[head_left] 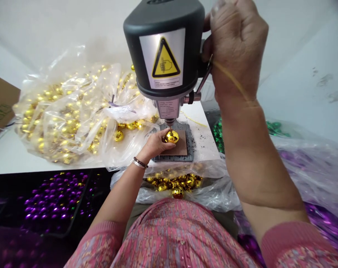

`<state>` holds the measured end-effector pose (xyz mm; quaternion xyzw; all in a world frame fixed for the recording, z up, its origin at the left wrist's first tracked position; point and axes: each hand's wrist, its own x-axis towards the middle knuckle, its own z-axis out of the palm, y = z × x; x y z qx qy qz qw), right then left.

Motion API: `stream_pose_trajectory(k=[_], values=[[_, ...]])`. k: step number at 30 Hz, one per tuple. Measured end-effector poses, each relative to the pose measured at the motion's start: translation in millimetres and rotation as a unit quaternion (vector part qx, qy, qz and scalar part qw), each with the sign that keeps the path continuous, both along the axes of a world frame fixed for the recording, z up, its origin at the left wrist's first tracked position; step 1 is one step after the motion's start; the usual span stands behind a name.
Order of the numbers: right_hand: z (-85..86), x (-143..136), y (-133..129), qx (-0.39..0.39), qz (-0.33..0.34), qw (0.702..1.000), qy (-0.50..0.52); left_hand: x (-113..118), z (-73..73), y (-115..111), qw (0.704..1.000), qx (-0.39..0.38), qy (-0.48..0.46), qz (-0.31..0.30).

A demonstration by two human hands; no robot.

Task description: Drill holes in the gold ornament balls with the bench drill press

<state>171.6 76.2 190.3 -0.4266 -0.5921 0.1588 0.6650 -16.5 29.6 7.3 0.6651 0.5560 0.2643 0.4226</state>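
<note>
Under the spindle of a dark drill press (163, 48), my left hand (157, 142) pinches a shiny gold faceted ball (172, 137) between thumb and fingers. The ball rests on a brown board (181, 147) over the grey metal base (190, 141). The thin bit meets the top of the ball; whether it has entered cannot be made out. My right hand (236, 33) is raised beside the machine's head, its fingers curled at the right side and partly hidden, near a metal lever (204, 79). What those fingers hold is hidden.
A big clear bag of gold balls (65, 115) lies on the white table (7, 156) at left. Another bag of gold balls (182, 182) sits at my lap. Purple balls (56, 197) are lower left, green ones (218, 136) at right. A cardboard box (1, 102) stands far left.
</note>
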Motion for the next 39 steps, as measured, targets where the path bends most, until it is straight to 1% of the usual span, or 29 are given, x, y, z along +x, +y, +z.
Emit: stream_pose_trajectory(k=[2, 5, 7, 9, 11, 13, 17, 21, 25, 30, 34, 39], values=[[-5.4, 1.3, -11.3, 0.038, 0.013, 0.999, -0.006, 0.0, -4.5, 0.3, 1.000, -0.007, -0.018, 0.006], [-18.0, 2.6, -38.1, 0.083, 0.034, 0.996, -0.009, 0.2, -7.3, 1.0, 1.000, -0.008, -0.024, 0.006], [-29.4, 3.8, -57.7, 0.085, 0.050, 0.995, -0.021, 0.2, -6.2, 1.0, 1.000, -0.002, -0.018, 0.002], [-42.1, 5.7, -74.2, 0.077, 0.041, 0.996, -0.035, 0.0, -4.3, 0.6, 1.000, 0.006, -0.009, -0.007], [-54.6, 7.6, -85.5, 0.060, 0.028, 0.996, -0.060, -0.2, -3.0, 0.0, 1.000, 0.013, 0.001, -0.014], [-65.6, 9.0, -91.4, 0.049, 0.015, 0.995, -0.084, -0.3, -2.7, -0.5, 1.000, 0.023, 0.010, -0.019], [-79.8, 8.6, -93.5, 0.053, -0.009, 0.994, -0.097, 0.1, -3.0, -1.6, 0.999, 0.039, 0.014, -0.032], [-84.8, 5.8, -93.2, 0.067, -0.034, 0.993, -0.095, 1.1, -1.1, -2.9, 0.999, 0.035, 0.013, -0.023], [-89.4, 3.8, -93.9, 0.090, -0.054, 0.990, -0.089, 0.8, 0.5, -3.6, 0.999, 0.033, 0.013, -0.027], [-102.2, 3.5, -93.0, 0.095, -0.067, 0.990, -0.075, -0.6, -1.6, -3.5, 0.999, 0.033, 0.010, -0.017], [-112.2, 2.4, -91.7, 0.108, -0.075, 0.989, -0.069, -0.9, -3.0, -3.9, 0.999, 0.032, 0.000, -0.022], [-116.6, -0.2, -89.7, 0.112, -0.090, 0.988, -0.056, -1.2, -3.8, -4.7, 0.999, 0.028, -0.018, -0.019]])
